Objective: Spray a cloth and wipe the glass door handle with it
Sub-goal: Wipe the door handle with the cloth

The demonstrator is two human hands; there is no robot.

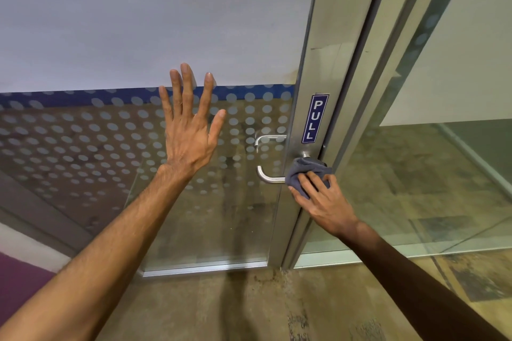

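A metal lever handle (267, 176) sticks out from the aluminium stile of the glass door (243, 219). My right hand (322, 203) holds a grey-blue cloth (303, 173) wrapped over the handle's inner end, near the stile. The free curved end of the handle shows to the left of the cloth. My left hand (189, 130) lies flat on the glass with fingers spread, left of and above the handle. No spray bottle is in view.
A blue PULL sticker (314, 118) sits on the stile above the handle. A second handle (267, 140) shows through the glass on the far side. The glass carries a dotted frosted band (83, 133). A fixed glass panel (429, 188) stands to the right, above the brown floor (249, 307).
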